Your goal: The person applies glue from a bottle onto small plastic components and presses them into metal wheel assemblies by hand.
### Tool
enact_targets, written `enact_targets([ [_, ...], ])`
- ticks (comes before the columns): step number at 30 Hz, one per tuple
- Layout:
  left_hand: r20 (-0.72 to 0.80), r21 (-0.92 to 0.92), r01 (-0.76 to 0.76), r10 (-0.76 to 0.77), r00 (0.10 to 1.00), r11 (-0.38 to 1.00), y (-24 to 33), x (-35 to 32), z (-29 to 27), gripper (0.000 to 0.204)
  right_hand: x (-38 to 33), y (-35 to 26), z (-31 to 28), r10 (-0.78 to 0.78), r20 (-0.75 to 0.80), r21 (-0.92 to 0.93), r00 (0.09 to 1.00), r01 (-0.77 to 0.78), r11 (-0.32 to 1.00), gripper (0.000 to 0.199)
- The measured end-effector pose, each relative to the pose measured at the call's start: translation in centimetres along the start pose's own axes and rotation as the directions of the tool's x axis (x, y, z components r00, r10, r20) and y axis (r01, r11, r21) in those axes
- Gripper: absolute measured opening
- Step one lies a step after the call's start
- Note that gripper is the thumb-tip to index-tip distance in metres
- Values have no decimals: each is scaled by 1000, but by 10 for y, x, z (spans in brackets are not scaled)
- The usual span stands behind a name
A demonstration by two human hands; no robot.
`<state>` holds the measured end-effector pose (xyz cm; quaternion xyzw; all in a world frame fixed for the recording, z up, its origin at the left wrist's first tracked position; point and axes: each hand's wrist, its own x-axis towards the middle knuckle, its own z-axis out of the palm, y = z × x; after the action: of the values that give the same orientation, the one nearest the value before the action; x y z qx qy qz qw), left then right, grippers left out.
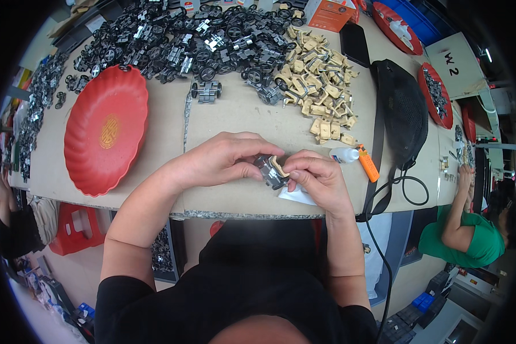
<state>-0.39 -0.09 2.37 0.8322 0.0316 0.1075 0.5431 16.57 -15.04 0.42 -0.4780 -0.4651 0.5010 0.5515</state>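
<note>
My left hand (232, 159) grips a dark grey toy vehicle chassis (271, 172) between thumb and fingers, above the near edge of the table. On its right side my right hand (320, 176) pinches a small tan plastic part (279, 165) against the chassis. Whether the two pieces are joined I cannot tell. Just under my right hand lies a white sheet or cloth (298, 196). A small white bottle (344, 155) and an orange narrow plastic item (368, 165) lie to its right.
Heaped at the back are black wheeled chassis (178, 43) and tan parts (318, 74); one chassis (206, 92) stands apart. A red scalloped tray (106, 166) sits left. To the right lie a black bag (401, 114) and cable (413, 179). A co-worker in green (464, 238) sits far right.
</note>
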Motion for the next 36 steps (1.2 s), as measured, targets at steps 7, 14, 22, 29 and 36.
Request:
enact_targets([
  [7,-10,-68,68,-68,998,995,2,0,2,43,-1,2,2,-44,-15,-58,999,43,997,14],
  [14,5,-59,45,-45,999,997,3,0,-1,44,0,0,-1,-83,15,-98,996,84,992,15],
  [22,-12,-89,67,-68,998,994,2,-1,0,42,1,1,0,-91,28,-138,996,94,986,20],
  [29,-5,-80,34,-34,999,996,1,-1,0,39,0,3,1,-113,18,-149,993,115,982,23],
  [36,7,-131,88,-88,996,987,1,0,1,40,-1,2,0,-101,19,-153,995,102,983,23],
])
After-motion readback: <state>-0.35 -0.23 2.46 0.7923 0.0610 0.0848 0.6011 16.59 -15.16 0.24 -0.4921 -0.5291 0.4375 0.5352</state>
